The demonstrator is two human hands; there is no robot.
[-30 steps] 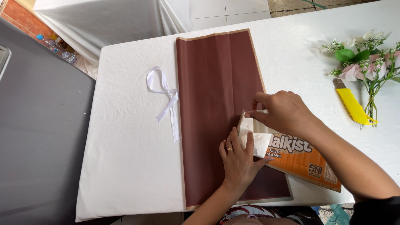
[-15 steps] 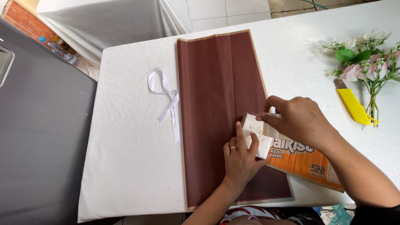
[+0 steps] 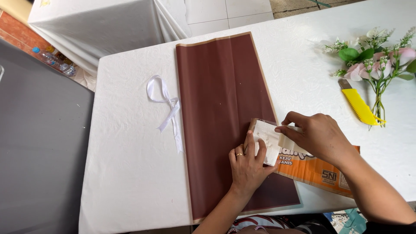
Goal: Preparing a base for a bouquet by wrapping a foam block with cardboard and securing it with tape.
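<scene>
Orange box (image 3: pixel 318 170) lies flat at the near right of the white table (image 3: pixel 130 173), its left end overlapping the right edge of the brown wrapping sheet (image 3: pixel 221 112). A white paper piece (image 3: pixel 268 141) covers that end of the box.

Left hand (image 3: pixel 248 167) is spread flat, fingers pressing the white paper down onto the box end; not grasping anything. Right hand (image 3: pixel 318 136) pinches the paper's right edge between thumb and fingertips and rests on the box top. Can't tell whether the paper is taped or just folded there; the hands cover the seam.

To do this well: keep left-hand pressure even so the box doesn't skid on the sheet, pull the paper taut before creasing, keep the box edge parallel to the sheet edge.

Further out: white ribbon (image 3: pixel 167 108) left of the sheet, well apart. Yellow cutter (image 3: pixel 359 104) and pink flower sprig (image 3: pixel 377 60) at far right, touching.
</scene>
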